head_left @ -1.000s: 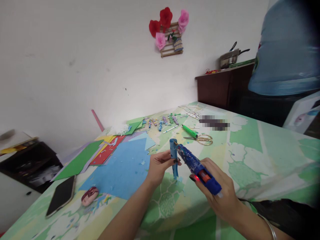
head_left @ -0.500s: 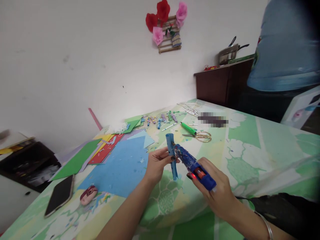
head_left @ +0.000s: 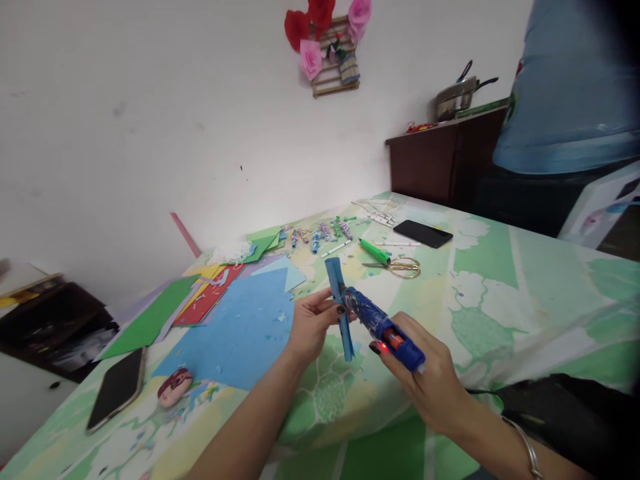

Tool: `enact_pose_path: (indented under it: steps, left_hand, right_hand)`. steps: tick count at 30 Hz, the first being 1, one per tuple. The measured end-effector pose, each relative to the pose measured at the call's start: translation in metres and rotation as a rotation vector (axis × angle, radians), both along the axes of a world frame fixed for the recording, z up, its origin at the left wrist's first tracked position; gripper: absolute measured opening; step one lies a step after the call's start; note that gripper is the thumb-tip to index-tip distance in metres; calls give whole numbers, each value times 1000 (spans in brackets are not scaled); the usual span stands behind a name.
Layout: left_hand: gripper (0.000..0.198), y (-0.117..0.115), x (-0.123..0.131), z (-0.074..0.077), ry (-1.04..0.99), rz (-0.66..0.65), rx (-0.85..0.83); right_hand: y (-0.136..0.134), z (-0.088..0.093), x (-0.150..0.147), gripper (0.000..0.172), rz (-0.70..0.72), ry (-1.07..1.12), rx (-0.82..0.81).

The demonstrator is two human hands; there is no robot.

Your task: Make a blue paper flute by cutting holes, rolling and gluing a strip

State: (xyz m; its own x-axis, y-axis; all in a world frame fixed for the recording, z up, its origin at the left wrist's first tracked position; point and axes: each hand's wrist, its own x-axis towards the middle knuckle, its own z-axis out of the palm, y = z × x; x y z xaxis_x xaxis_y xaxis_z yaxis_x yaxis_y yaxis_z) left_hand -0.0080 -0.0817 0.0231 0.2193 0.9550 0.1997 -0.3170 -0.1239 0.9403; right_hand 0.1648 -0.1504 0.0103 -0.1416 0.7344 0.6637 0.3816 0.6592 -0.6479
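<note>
My left hand (head_left: pixel 316 321) pinches a rolled tube of blue paper (head_left: pixel 334 272), held upright with a slight tilt above the table. In my right hand (head_left: pixel 425 367) is a blue hot glue gun (head_left: pixel 373 320) with a small red light glowing on its side. The gun's nozzle meets the tube's right side, close to my left fingertips; whether glue is coming out cannot be made out. Left of the hands lies a large blue paper sheet (head_left: pixel 245 327). Beyond the tube are gold-handled scissors (head_left: pixel 405 267) and a green pen-shaped tool (head_left: pixel 374 251).
Small rolled paper pieces (head_left: pixel 324 231) lie near the wall. Coloured sheets (head_left: pixel 155 317), a phone (head_left: pixel 116 390) and a pink-and-maroon oval object (head_left: pixel 175 387) are on the left. A second phone (head_left: pixel 423 233) rests at the back right. A large water bottle (head_left: pixel 575 93) stands at the right.
The view has shifted slightly, so the scene sits a little higher and further left. The glue gun's nozzle has moved slightly down along the tube, both still held.
</note>
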Motion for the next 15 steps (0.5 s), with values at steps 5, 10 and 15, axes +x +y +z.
enact_pose_path:
  steps: [5,10,15]
  left_hand:
    - [40,0,0,1,20,10,-28]
    - [41,1,0,0,17,20,-26]
    - [42,1,1,0,6,24,-29]
  right_hand:
    - [3,7,-2,4,27,41,17]
    - [4,6,-4,9,-6,38,-10]
    - [-1,3,-3,13,-34,3,-19]
